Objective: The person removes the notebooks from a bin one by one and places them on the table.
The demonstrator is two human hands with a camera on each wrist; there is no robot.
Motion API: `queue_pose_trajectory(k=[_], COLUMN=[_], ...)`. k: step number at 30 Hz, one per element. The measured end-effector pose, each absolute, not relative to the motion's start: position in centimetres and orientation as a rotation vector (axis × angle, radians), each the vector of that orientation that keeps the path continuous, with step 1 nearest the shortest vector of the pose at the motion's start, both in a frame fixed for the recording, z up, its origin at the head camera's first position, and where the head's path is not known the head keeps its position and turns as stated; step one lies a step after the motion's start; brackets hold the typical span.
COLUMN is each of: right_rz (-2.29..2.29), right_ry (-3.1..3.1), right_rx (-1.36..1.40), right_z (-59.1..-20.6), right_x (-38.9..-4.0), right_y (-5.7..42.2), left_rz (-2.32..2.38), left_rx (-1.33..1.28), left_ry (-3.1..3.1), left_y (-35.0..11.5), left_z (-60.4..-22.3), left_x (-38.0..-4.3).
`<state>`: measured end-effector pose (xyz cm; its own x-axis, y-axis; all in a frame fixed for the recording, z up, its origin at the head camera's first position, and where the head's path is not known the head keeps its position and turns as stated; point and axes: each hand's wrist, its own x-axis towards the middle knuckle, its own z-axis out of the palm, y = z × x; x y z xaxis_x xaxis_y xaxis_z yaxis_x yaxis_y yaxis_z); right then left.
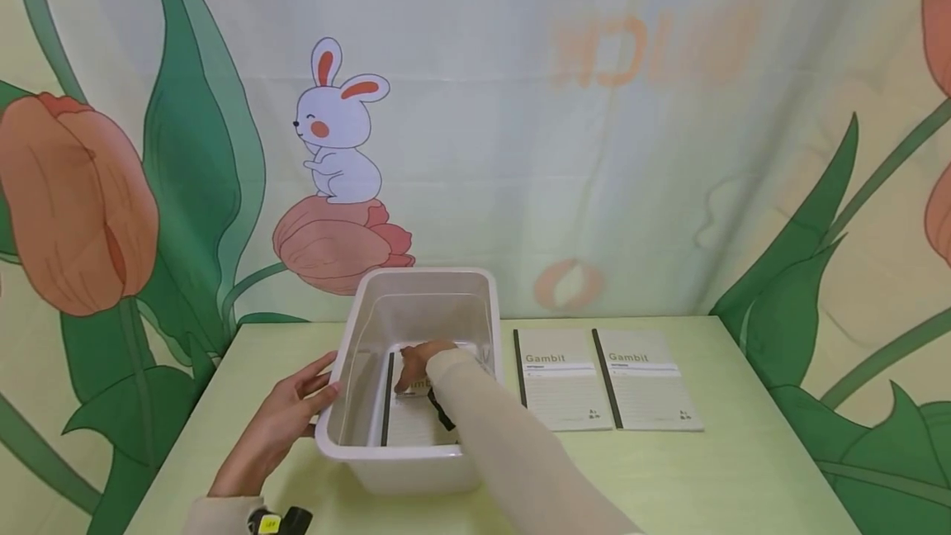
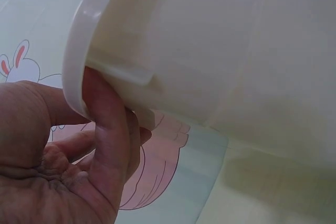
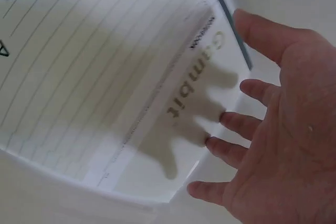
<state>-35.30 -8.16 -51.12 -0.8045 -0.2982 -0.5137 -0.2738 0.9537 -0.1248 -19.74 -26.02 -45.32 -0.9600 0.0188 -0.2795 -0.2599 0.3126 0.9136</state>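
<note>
A pale grey plastic bin (image 1: pixel 416 477) stands on the table. My left hand (image 1: pixel 286 411) holds its left side, thumb on the rim and index finger curled under the lip, as the left wrist view also shows of the bin wall (image 2: pixel 184 51). Inside the bin lies a white lined notebook (image 1: pixel 416 419) with a dark spine strip and the word "Gambit". My right hand (image 1: pixel 423 360) reaches down into the bin over the notebook's top end. In the right wrist view that hand (image 3: pixel 283 124) has its fingers spread, fingertips right at the notebook's (image 3: pixel 105 77) top edge and thumb by the spine.
Two matching notebooks lie side by side to the right of the bin, a nearer one (image 1: pixel 560 395) and a farther one (image 1: pixel 650 395). The light green table (image 1: pixel 750 469) meets a printed curtain (image 1: pixel 475 147) with tulips and a rabbit at its back edge.
</note>
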Motion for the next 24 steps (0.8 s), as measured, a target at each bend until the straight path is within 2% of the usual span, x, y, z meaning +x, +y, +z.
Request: queue_pose_trajectory(k=[16, 24], right_rz=[0.01, 0.007], right_ry=[2.646, 2.621], right_rx=[-0.389, -0.436], right_z=[-52.7, -52.4], right_x=[-37.1, -36.6], right_y=[-9.1, -9.3], left_rz=[1.716, 1.718], left_rx=[-0.2, -0.208], left_ry=[2.345, 2.346], left_y=[-26.1, -26.0], left_z=[-45.0, -45.2], left_x=[-19.8, -19.8])
